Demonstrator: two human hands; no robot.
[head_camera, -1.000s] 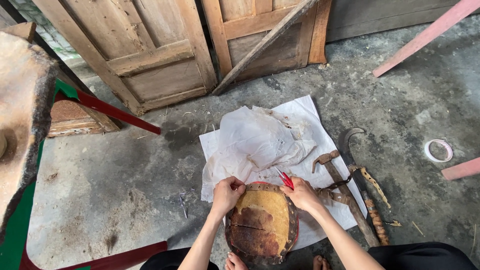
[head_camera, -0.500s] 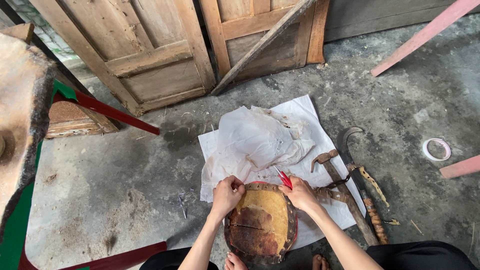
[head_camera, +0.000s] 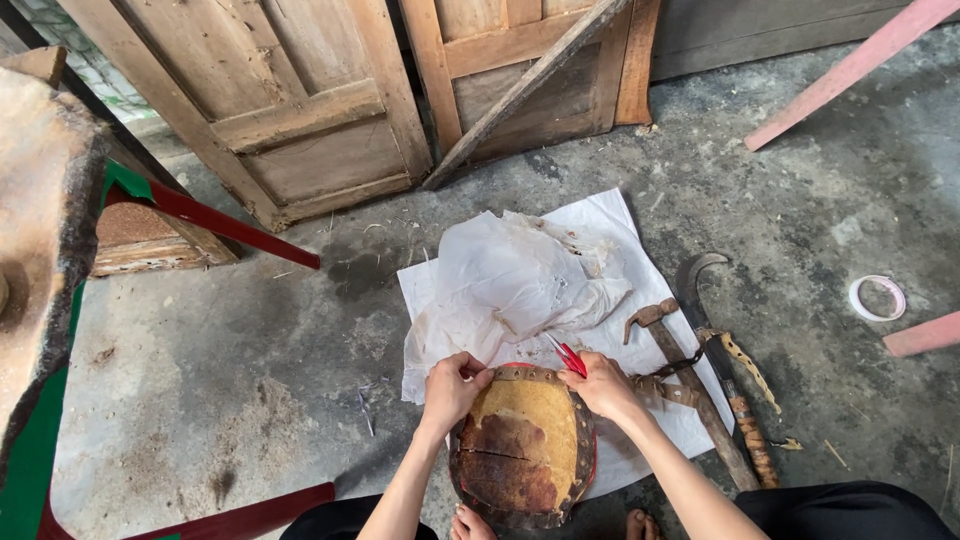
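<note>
Head view, steeply down, near floor (head_camera: 250, 350)

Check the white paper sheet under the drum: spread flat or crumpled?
Both. The white paper sheet lies spread on the concrete floor at its edges, but a crumpled heap sits in its middle, just beyond the drum.

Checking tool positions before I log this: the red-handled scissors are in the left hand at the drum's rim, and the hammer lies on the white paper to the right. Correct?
Not quite. The head view shows the red-handled scissors in the right hand, not the left. The left hand grips the drum's rim without a tool. The hammer does lie on the white paper to the right.
</note>
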